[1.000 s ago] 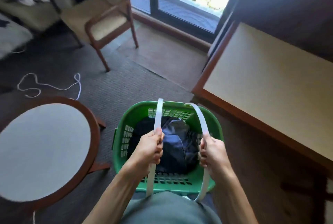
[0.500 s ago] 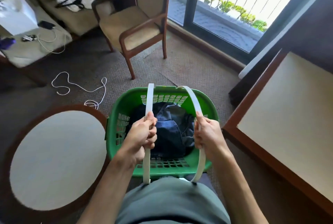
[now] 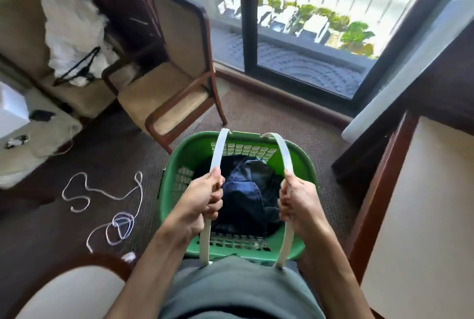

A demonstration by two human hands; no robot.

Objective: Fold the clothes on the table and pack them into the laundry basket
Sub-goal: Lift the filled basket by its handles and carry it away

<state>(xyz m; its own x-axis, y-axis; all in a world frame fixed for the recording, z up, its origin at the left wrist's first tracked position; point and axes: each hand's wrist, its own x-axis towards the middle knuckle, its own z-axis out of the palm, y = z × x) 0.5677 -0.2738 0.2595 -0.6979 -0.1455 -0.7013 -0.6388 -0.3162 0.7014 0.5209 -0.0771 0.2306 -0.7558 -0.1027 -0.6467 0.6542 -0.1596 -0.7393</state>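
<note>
A green laundry basket [image 3: 195,146] hangs in front of me above the carpet, carried by two white strap handles. My left hand [image 3: 202,200] is closed around the left handle [image 3: 218,149]. Around the right handle [image 3: 282,149] my right hand [image 3: 295,200] is closed. Dark blue folded clothes [image 3: 246,190] lie inside the basket between my hands. The cream-topped table [image 3: 423,216] with a wooden edge stands at the right, with nothing on the part that shows.
A wooden armchair [image 3: 164,93] stands just beyond the basket on the left. A white cord [image 3: 107,195] lies looped on the carpet. A round table [image 3: 64,293] is at lower left. A sofa with white cloth [image 3: 71,31] is far left; glass balcony door [image 3: 307,36] ahead.
My view has tilted up and swung left. The basket stays held by both handles, and the armchair and balcony door now appear nearer, the round table lower in view.
</note>
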